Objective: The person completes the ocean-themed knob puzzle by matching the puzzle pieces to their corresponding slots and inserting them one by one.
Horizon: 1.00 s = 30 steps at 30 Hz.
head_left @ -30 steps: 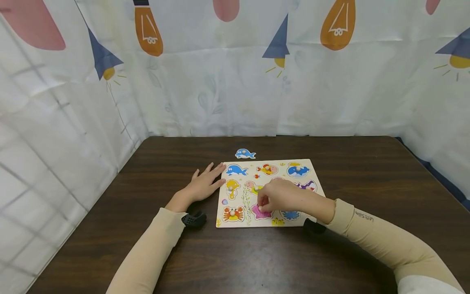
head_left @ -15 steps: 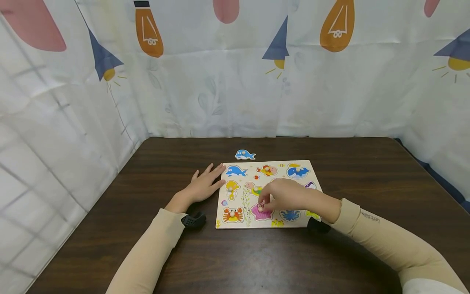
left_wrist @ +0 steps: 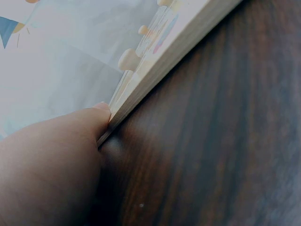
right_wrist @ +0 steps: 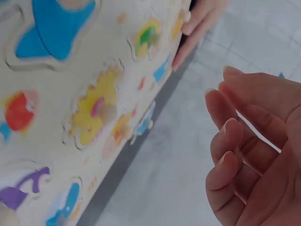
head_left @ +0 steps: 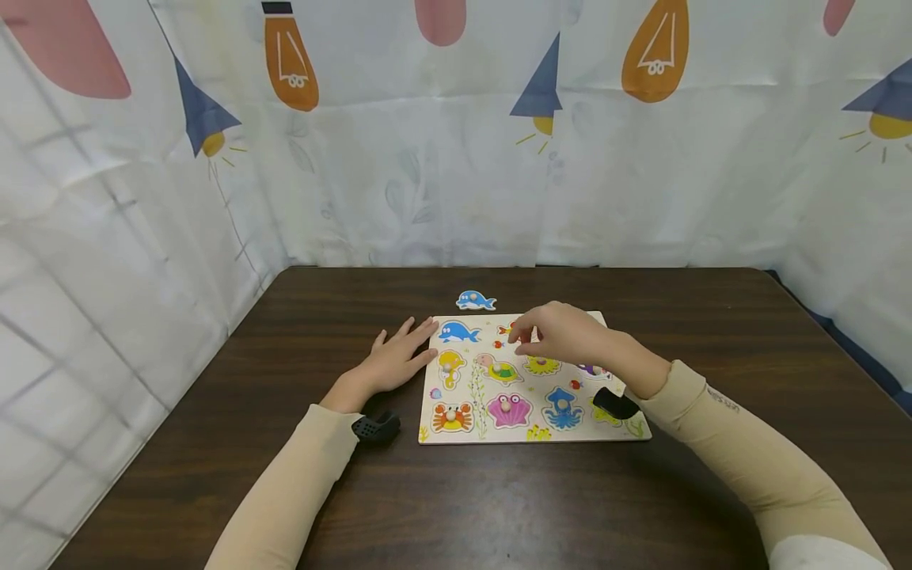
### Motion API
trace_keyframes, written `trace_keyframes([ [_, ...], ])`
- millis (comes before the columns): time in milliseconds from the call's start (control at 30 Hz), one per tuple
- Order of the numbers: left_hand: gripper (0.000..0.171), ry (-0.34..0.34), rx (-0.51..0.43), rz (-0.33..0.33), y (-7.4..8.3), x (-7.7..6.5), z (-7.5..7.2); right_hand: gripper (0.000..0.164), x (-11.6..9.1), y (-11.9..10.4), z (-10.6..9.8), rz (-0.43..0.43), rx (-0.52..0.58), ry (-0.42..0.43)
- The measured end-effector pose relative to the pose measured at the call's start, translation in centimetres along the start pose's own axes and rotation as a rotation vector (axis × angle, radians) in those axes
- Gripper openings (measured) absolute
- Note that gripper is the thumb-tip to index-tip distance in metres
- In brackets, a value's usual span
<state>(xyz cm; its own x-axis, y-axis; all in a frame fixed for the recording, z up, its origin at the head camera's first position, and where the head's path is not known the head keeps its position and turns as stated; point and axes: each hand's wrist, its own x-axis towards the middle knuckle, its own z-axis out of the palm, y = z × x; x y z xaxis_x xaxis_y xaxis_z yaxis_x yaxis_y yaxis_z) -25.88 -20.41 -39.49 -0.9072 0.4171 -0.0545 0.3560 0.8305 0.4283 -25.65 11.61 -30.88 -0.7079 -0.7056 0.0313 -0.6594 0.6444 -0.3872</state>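
Observation:
A wooden peg puzzle board (head_left: pixel 509 436) with sea-animal pieces lies on the table. My left hand (head_left: pixel 390 362) rests flat on the table, fingers spread. Its fingertips touch the board's left edge; the left wrist view shows the thumb (left_wrist: pixel 56 155) against that edge. Above the board's upper middle hovers my right hand (head_left: pixel 563 334), fingers loosely bent and holding nothing. In the right wrist view the fingertips (right_wrist: pixel 225 132) are apart from the board. A pink shell piece (head_left: pixel 509 410) sits in its slot. Behind the board lies a blue dolphin piece (head_left: pixel 475 300), near a printed dolphin slot (head_left: pixel 458 332).
Crab (head_left: pixel 452 416), seahorse (head_left: pixel 450 368), turtle (head_left: pixel 499 367) and squid (head_left: pixel 562 408) pieces sit in the board, with knobs standing up. The dark wooden table (head_left: pixel 342 507) ends at a patterned white curtain (head_left: pixel 442 182).
My right hand has let go of the shell piece's knob and moved up and away toward the board's far side. The shell stays in its slot. My left hand has not moved.

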Motion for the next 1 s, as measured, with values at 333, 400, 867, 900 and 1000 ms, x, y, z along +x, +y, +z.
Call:
trace_keyframes([
  [333, 0.065, -0.001, 0.003, 0.000, -0.2, 0.0, 0.1, 0.016, 3.9, 1.3, -1.1, 0.089, 0.066, 0.101],
  [400, 0.065, 0.000, 0.000, 0.003, -0.2, 0.0, 0.1, 0.016, 4.7, 1.6, -1.0, 0.112, 0.084, 0.110],
  [867, 0.066, 0.008, -0.001, 0.014, -0.2, 0.0, 0.1, 0.023, 9.8, 3.6, 0.4, 0.260, 0.131, 0.117],
  [900, 0.066, 0.007, -0.003, 0.010, -0.3, 0.0, 0.1, 0.023, 10.2, 3.7, 0.7, 0.268, 0.137, 0.112],
  [1000, 0.065, 0.003, -0.002, 0.009, -0.2, 0.2, 0.1, 0.022, 11.0, 4.0, 1.2, 0.292, 0.142, 0.098],
])
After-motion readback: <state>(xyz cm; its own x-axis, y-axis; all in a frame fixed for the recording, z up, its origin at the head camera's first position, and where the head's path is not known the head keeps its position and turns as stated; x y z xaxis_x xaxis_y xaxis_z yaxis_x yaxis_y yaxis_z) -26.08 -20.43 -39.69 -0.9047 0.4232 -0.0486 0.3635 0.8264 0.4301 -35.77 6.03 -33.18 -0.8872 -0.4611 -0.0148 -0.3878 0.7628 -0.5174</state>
